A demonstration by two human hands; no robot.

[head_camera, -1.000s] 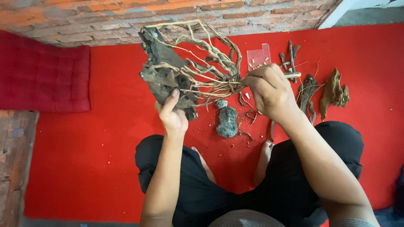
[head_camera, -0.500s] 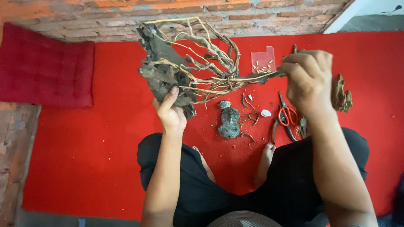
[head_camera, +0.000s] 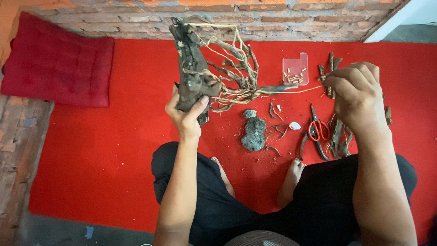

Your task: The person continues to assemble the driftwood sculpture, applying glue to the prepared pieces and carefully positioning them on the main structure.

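My left hand [head_camera: 185, 114] grips a dark, gnarled piece of driftwood [head_camera: 193, 73] with many pale, tangled roots, held up above the red mat [head_camera: 114, 136]. A thin pale strand [head_camera: 291, 91] runs from the roots toward my right hand [head_camera: 357, 93], which is closed around its far end at the right. On the mat below the wood lies a grey lump of stone [head_camera: 254, 132]. Red-handled pliers [head_camera: 316, 130] lie just left of my right forearm.
A clear plastic tray [head_camera: 296, 69] holding several small tan pieces sits at the back of the mat. Loose wood sticks [head_camera: 339, 136] lie near the pliers. A dark red cushion [head_camera: 54, 64] is at the far left, a brick wall [head_camera: 273, 18] behind. My crossed legs fill the foreground.
My right hand has moved away to the right, drawing the thin strand out from the roots. The driftwood has turned more upright in my left hand.
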